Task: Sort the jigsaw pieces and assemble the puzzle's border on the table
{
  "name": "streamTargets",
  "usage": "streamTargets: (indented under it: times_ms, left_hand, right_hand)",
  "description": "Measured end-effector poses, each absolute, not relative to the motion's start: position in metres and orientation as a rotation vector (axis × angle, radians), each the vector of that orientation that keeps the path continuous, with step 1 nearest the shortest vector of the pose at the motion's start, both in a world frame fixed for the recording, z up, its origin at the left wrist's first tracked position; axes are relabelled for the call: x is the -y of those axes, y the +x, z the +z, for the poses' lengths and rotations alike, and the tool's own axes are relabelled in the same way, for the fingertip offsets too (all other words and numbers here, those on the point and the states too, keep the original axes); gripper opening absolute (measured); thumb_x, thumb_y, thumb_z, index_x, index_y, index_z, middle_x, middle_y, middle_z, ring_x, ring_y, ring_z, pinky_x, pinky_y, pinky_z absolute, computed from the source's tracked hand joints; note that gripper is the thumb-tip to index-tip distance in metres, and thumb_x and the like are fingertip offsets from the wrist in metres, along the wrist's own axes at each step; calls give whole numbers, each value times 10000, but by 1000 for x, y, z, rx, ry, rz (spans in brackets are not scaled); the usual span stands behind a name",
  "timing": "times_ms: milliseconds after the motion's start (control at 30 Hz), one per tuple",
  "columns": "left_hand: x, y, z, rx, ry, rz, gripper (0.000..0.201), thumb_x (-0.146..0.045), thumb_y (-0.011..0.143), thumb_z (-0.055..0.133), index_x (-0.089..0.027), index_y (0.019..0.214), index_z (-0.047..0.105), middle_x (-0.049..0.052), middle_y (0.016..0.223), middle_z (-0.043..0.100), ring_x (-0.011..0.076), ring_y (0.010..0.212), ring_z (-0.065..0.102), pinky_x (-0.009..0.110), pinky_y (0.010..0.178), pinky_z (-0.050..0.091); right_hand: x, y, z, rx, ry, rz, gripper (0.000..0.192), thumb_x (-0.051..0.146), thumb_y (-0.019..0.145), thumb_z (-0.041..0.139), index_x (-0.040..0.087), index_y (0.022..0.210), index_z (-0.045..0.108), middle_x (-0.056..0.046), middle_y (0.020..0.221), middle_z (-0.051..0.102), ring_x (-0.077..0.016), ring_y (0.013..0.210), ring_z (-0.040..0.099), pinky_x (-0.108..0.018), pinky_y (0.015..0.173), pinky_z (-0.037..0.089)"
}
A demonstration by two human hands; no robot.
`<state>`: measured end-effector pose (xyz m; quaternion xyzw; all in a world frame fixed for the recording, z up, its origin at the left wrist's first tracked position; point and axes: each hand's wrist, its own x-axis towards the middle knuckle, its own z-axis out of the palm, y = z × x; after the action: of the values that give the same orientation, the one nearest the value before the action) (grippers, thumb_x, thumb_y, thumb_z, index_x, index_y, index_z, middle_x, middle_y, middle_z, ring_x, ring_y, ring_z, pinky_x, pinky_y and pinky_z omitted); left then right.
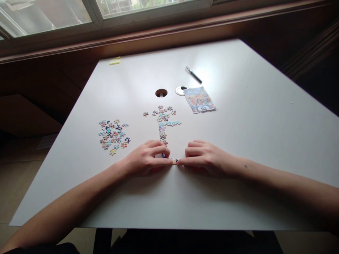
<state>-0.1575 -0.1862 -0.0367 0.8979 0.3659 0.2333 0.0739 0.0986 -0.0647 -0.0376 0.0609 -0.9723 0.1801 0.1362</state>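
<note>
Two hands pinch a puzzle piece near the tabletop's front edge.

The left hand (147,159) and right hand (205,158) lie flat, fingertips meeting on a small piece (174,161) at the foot of the joined strip (162,135), steadying it there. Loose pieces (113,135) sit sorted toward the left edge; the picture (199,99) and pen (193,74) lie near the far edge for reference.

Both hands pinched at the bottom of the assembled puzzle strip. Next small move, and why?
Probably press the small jigsaw piece flat into the lower end of the colourful joined puzzle strip. The left hand and right hand meet fingertip to fingertip on it, on the white table, at the strip's end. Whether it is already locked in is hidden.
</note>
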Motion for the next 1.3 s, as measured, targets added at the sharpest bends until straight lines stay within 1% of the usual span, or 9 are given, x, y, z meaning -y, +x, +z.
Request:
streamTargets:
  times_ms: [200, 300, 467, 567, 733, 900, 1133, 1233, 1300]
  left_hand:
    - [185, -155, -35, -1080, 2712, 726, 182, -181, 967, 582, -232, 1123, 661, 67, 1019, 684, 196, 1020, 592, 363, 909, 500]
    - [185, -155, -33, -1083, 2728, 716, 175, -183, 984, 552, -228, 1115, 659, 70, 1017, 685, 194, 1012, 591, 359, 897, 500]
    - [186, -154, -33, -1104, 2754, 675, 178, -196, 973, 568, -216, 1135, 638, 74, 1034, 681, 196, 998, 584, 365, 902, 500]
    - [186, -154, -34, -1110, 2760, 670, 206, -192, 963, 578, -219, 1161, 630, 71, 1045, 679, 200, 1008, 578, 370, 916, 499]
    - [186, -154, -36, -1097, 2751, 694, 271, -191, 964, 578, -252, 1225, 615, 63, 1044, 672, 196, 1015, 574, 372, 928, 495]
    - [186, -154, -34, -1088, 2744, 686, 263, -186, 967, 565, -254, 1215, 622, 65, 1044, 671, 193, 1004, 577, 372, 924, 492]
    - [186, -155, -34, -1094, 2753, 648, 189, -180, 970, 552, -220, 1133, 640, 75, 1064, 675, 206, 1040, 573, 376, 929, 486]
    - [186, -155, -34, -1082, 2754, 661, 227, -179, 971, 557, -232, 1177, 636, 69, 1052, 673, 203, 1020, 573, 369, 911, 486]
    - [186, -155, -33, -1075, 2753, 670, 259, -176, 972, 558, -245, 1213, 629, 63, 1047, 671, 200, 1014, 572, 367, 910, 483]
  right_hand:
    - [65, 99, -37, 2841, 181, 476, 266, 238, 1009, 498, 229, 1222, 655, -36, 809, 598, -176, 755, 439, -316, 735, 355]
    - [64, 99, -40, 2792, 201, 497, 271, 228, 1002, 509, 231, 1232, 651, -37, 806, 603, -175, 755, 447, -313, 729, 356]
    - [64, 98, -44, 2771, 180, 559, 285, 208, 980, 540, 220, 1250, 630, -40, 841, 639, -175, 771, 471, -312, 741, 377]
    - [64, 98, -44, 2765, 150, 587, 250, 189, 975, 531, 181, 1203, 631, -55, 877, 658, -174, 788, 486, -315, 757, 387]
    - [63, 99, -44, 2765, 188, 548, 231, 194, 979, 535, 183, 1178, 651, -53, 833, 628, -175, 765, 467, -314, 723, 372]
    - [63, 99, -41, 2786, 202, 536, 251, 190, 987, 521, 199, 1201, 651, -48, 818, 617, -172, 753, 457, -312, 723, 372]
    - [63, 97, -42, 2719, 181, 653, 187, 206, 986, 531, 177, 1114, 663, -50, 797, 645, -167, 756, 491, -302, 720, 383]
    - [62, 98, -42, 2728, 179, 670, 161, 198, 978, 540, 182, 1065, 675, -49, 781, 628, -168, 746, 476, -304, 709, 376]
    - [62, 99, -42, 2742, 185, 652, 169, 194, 974, 544, 185, 1077, 677, -49, 787, 619, -170, 750, 465, -307, 709, 372]
